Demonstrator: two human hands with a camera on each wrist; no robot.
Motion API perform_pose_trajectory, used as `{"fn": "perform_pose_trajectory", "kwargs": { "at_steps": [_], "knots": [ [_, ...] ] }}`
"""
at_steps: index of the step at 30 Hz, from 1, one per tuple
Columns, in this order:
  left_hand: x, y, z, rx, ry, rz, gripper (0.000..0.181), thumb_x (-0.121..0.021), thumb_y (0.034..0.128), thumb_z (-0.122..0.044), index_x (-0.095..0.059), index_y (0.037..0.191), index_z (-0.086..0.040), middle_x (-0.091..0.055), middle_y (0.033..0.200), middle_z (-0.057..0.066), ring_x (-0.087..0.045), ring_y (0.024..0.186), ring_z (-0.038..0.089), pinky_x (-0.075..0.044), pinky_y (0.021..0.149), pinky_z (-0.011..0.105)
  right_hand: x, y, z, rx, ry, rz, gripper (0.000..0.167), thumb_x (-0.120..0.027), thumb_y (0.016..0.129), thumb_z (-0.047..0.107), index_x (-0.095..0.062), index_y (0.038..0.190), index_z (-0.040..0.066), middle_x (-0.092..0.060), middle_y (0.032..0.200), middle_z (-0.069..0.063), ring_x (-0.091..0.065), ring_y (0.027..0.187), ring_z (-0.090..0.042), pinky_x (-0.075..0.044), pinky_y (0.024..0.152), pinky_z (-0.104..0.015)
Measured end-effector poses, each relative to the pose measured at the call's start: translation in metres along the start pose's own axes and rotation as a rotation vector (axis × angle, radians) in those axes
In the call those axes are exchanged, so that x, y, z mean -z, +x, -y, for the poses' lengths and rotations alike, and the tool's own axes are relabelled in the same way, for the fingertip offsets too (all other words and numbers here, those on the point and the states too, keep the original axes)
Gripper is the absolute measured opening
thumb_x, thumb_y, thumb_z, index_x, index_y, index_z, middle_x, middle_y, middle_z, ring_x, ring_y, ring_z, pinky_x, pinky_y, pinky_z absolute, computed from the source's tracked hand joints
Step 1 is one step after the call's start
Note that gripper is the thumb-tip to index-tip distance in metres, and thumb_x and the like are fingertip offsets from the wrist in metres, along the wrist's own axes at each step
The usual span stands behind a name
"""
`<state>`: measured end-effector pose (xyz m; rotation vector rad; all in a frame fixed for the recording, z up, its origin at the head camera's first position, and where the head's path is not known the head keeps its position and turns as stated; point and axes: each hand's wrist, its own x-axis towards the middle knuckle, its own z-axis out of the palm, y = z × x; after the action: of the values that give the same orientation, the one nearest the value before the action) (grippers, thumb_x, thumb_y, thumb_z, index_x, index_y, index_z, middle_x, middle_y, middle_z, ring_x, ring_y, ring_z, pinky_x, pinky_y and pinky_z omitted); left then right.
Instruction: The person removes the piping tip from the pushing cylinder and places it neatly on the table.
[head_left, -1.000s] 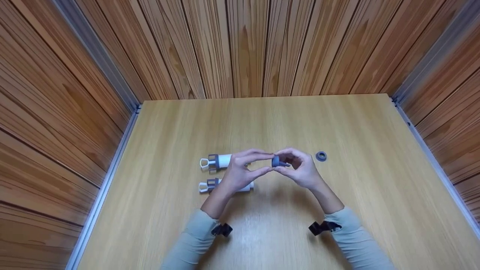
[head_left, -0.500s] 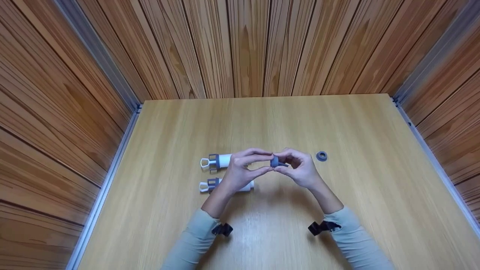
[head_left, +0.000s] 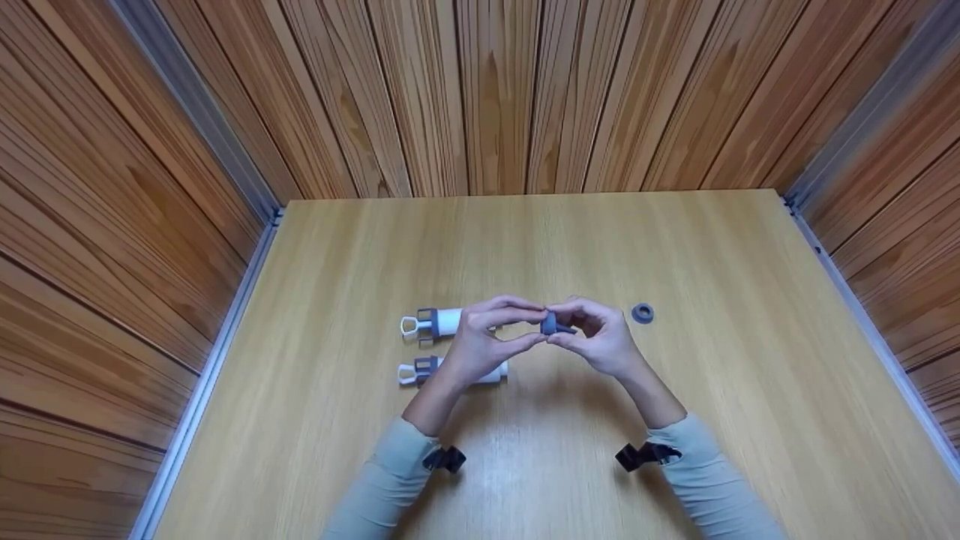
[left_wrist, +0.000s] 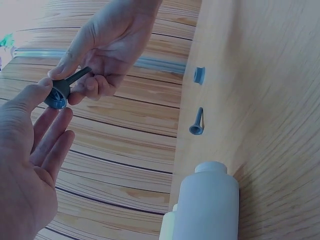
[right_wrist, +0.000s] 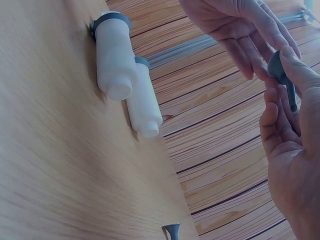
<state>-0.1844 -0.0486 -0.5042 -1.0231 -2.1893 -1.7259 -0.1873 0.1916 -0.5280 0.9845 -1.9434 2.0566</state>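
Above the middle of the table, both hands hold a dark blue-grey nozzle cap [head_left: 550, 323] between them. The left hand [head_left: 486, 341] pinches its wide round end with thumb and fingertips. Opposite it, the right hand [head_left: 596, 336] pinches the same rim, and the thin spout points toward the right palm. In the left wrist view the cap's hollow open end [left_wrist: 56, 98] faces the left hand. Two white cylindrical bottles [right_wrist: 112, 57] lie to the left on the table, partly covered by the left hand and forearm in the head view. Each has a dark collar and a white loop handle.
A dark ring [head_left: 643, 313] lies on the table right of the hands. A second nozzle [left_wrist: 197, 127] lies between ring and bottles, hidden from the head view. Wooden plank walls [head_left: 495, 97] with metal edge rails enclose the table [head_left: 525, 240].
Both hands keep their grip on the nozzle cap, which has shifted very slightly left. The bottles and the ring stay in place.
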Motion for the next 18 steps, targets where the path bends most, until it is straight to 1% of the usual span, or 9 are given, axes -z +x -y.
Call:
{"fn": "perform_pose_trajectory", "kwargs": {
  "at_steps": [7, 13, 18],
  "knots": [
    [-0.002, 0.000, 0.000, -0.010, -0.019, -0.010, 0.027, -0.089, 0.0958, -0.008, -0.086, 0.122, -0.003, -0.083, 0.125, 0.017, -0.082, 0.117, 0.033, -0.066, 0.107, 0.034, 0.000, 0.000, 0.000, -0.009, -0.002, -0.010, 0.042, -0.079, 0.083, -0.028, -0.066, 0.123, -0.025, -0.083, 0.113, 0.011, -0.078, 0.103, -0.001, -0.063, 0.092, -0.016],
    [0.000, 0.002, 0.000, -0.003, -0.013, -0.006, 0.027, -0.088, 0.0969, -0.008, -0.085, 0.124, -0.004, -0.082, 0.127, 0.016, -0.081, 0.119, 0.032, -0.066, 0.108, 0.034, 0.005, -0.002, 0.002, -0.014, -0.047, -0.015, 0.049, -0.079, 0.081, -0.029, -0.065, 0.127, -0.023, -0.081, 0.113, 0.012, -0.076, 0.101, -0.001, -0.063, 0.091, -0.016],
    [0.004, 0.001, 0.000, 0.007, 0.005, -0.013, 0.027, -0.089, 0.0970, -0.010, -0.086, 0.123, -0.005, -0.082, 0.126, 0.015, -0.081, 0.119, 0.030, -0.066, 0.107, 0.032, 0.010, -0.002, 0.002, 0.004, -0.046, -0.011, 0.052, -0.077, 0.079, -0.032, -0.065, 0.129, -0.023, -0.082, 0.112, 0.005, -0.074, 0.099, -0.002, -0.061, 0.088, -0.015]
  ]
}}
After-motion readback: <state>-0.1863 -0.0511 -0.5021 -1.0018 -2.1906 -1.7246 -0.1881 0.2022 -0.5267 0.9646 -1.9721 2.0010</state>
